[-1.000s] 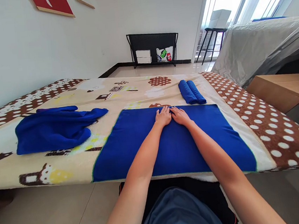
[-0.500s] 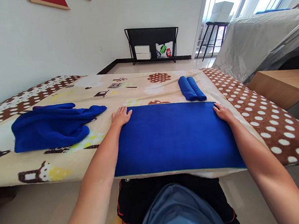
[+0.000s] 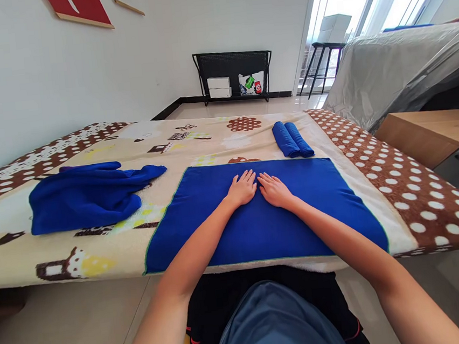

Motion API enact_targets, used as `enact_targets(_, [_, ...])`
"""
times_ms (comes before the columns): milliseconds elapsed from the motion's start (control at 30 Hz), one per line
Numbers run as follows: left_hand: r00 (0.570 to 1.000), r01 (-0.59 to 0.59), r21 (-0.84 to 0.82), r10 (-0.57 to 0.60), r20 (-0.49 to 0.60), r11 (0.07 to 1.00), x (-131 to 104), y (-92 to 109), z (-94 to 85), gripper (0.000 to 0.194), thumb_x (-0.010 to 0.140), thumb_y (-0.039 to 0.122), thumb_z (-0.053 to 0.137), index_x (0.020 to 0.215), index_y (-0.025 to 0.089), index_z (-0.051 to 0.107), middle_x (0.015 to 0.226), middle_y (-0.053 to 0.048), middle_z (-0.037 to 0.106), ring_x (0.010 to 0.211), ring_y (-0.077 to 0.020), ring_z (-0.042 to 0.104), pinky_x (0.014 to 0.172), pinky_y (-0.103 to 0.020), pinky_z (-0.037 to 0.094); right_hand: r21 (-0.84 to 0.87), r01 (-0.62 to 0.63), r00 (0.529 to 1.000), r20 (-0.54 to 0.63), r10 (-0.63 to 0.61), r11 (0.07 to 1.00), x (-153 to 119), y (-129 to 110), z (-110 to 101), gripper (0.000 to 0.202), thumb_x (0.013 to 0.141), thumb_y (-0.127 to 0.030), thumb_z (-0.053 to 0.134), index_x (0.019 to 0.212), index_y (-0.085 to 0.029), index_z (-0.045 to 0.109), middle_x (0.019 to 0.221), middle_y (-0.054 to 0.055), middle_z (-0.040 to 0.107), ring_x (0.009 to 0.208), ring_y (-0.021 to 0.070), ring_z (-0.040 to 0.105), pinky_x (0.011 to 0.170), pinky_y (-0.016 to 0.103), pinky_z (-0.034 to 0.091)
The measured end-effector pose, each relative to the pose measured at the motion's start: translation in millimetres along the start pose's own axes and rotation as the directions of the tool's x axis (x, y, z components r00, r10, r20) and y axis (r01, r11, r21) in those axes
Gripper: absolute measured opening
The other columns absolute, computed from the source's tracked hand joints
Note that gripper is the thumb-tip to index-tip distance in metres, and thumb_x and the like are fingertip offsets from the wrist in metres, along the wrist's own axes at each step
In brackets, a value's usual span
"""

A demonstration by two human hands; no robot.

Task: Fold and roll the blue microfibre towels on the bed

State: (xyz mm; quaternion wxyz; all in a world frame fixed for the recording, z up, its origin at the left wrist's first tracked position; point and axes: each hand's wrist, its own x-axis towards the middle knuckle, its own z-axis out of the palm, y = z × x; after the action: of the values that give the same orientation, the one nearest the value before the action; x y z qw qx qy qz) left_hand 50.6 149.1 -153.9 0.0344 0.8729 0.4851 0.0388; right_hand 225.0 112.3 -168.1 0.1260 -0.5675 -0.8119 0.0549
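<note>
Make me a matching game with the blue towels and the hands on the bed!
Things:
1. flat towel
2. crumpled towel
3. rolled towels
4. hands: left hand, right hand

Places or states:
A. heaped on the left of the bed
B. side by side, palms down
C. spread out at the bed's near edge
D. beyond the flat towel, on the right

Pairs: 1-C, 2-A, 3-D, 4-B

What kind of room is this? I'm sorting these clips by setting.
Probably a room in a home: a bed under a patterned blanket, a plastic-covered sofa, and a black rack by the wall. Both hands lie flat on a spread blue towel.
</note>
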Motion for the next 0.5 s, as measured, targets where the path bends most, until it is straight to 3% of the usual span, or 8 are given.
enact_targets(67, [1.000, -0.023, -0.010, 0.023, 0.008, 1.000, -7, 0, -1.7, 0.059, 0.103, 0.040, 0.023, 0.159, 0.020, 0.029, 0.167, -0.005, 0.022, 0.155, -0.0212, 0.019, 0.125, -0.046, 0.016, 0.014, 0.026, 1.000, 0.012, -0.026, 1.000, -6, -8, -1, 0.057, 0.104, -0.038, 0.032, 0.155, -0.012, 0.036, 0.162, 0.010, 0.029, 0.154, 0.0192, 0.023, 0.126, 0.040, 0.019])
enact_targets(167, [0.999, -0.032, -0.022, 0.033, 0.019, 0.999, -30, -18, -8.8, 0.061, 0.104, 0.047, 0.023, 0.159, 0.022, 0.029, 0.167, -0.005, 0.023, 0.155, -0.0219, 0.020, 0.125, -0.048, 0.016, 0.021, 0.010, 1.000, 0.021, -0.011, 1.000, -26, 7, -12, 0.060, 0.104, -0.042, 0.028, 0.156, -0.013, 0.035, 0.163, 0.008, 0.027, 0.154, 0.0198, 0.022, 0.127, 0.042, 0.018])
enact_targets(333, [1.000, 0.012, -0.008, -0.012, 0.004, 1.000, -106, -64, -16.2, 0.061, 0.104, 0.052, 0.023, 0.159, 0.027, 0.029, 0.166, -0.001, 0.023, 0.155, -0.0212, 0.020, 0.125, -0.049, 0.015, 0.015, -0.110, 0.994, 0.001, 0.110, 0.994, -93, 78, -29, 0.066, 0.103, -0.055, 0.026, 0.157, -0.019, 0.036, 0.163, 0.005, 0.026, 0.154, 0.0210, 0.023, 0.127, 0.045, 0.020])
enact_targets(500, [0.949, 0.274, 0.068, -0.257, -0.185, 0.959, -191, -102, -10.4, 0.061, 0.103, 0.055, 0.026, 0.158, 0.029, 0.032, 0.165, 0.000, 0.028, 0.153, -0.0228, 0.026, 0.123, -0.049, 0.022, -0.028, -0.319, 0.939, -0.141, 0.313, 0.947, -173, 152, -29, 0.069, 0.101, -0.058, 0.025, 0.155, -0.018, 0.040, 0.161, 0.006, 0.031, 0.152, 0.0222, 0.028, 0.127, 0.044, 0.025])
